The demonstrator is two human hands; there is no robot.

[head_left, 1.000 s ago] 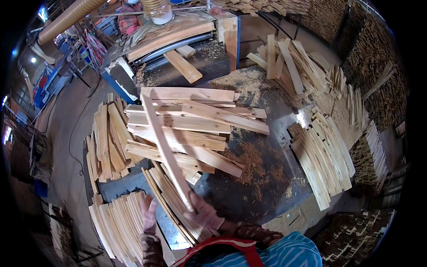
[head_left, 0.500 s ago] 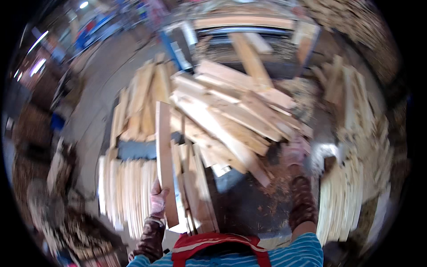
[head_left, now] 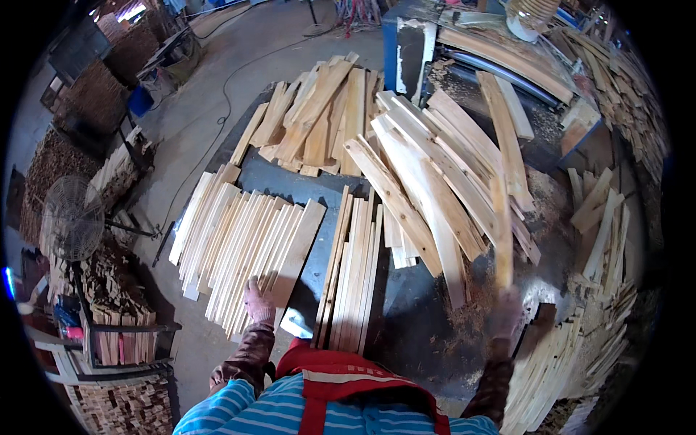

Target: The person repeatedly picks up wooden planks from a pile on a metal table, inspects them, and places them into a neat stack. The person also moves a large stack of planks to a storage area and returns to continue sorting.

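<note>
My left hand (head_left: 259, 301), in a pale pinkish glove, is at the near end of a row of thin wooden boards (head_left: 239, 254) standing on edge. It is closed on the near part of a wider board (head_left: 299, 250) at the row's right end. My right hand (head_left: 505, 312) is smeared by motion, closed round the near end of a long wooden board (head_left: 500, 232) that points away from me. To this board's left lies a loose, fanned pile of boards (head_left: 428, 188). A narrow bundle of boards (head_left: 354, 272) lies in front of me.
A machine with a metal roller (head_left: 500, 76) stands at the far right. More boards (head_left: 319, 116) lie at the far end of the dark table (head_left: 319, 187). Stacked boards (head_left: 547, 370) are at the near right. On the left stands a fan (head_left: 72, 217); a cable (head_left: 225, 94) crosses the floor.
The board in my left hand has gone from upright over the table to the row's right end. My right hand has lifted a board from the pile. The view has swung left.
</note>
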